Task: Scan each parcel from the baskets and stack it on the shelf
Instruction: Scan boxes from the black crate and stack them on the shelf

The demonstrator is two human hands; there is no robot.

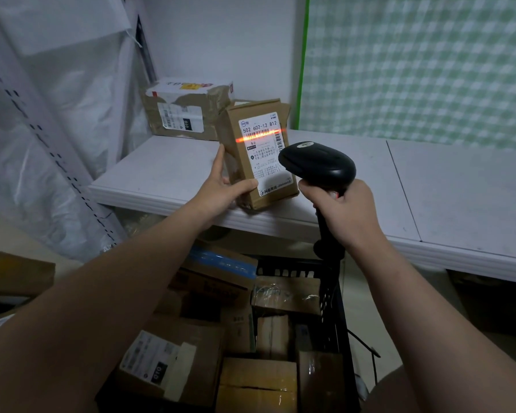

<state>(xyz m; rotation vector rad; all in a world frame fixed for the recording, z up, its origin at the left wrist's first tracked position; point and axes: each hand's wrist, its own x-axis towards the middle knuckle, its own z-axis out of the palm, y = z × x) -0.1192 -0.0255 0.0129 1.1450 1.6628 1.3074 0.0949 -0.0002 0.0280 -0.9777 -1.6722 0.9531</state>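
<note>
A white shelf point(167, 168) runs across the view, above a black basket point(334, 308) packed with cardboard boxes. At the back of the shelf sits a taped box point(188, 117). Just in front of it a brown parcel point(259, 153) stands upright, slightly tilted, over the shelf's front edge; whether its base touches the shelf is unclear. The left hand point(224, 186) has its grip closed on the parcel's lower left side, thumb across the label, forearm stretched forward. Just right of the parcel, the right hand point(343, 210) has its grip wrapped around the handle of a black scanner point(319, 162), wrist raised. A red scan line point(261, 135) crosses the label's barcode.
</note>
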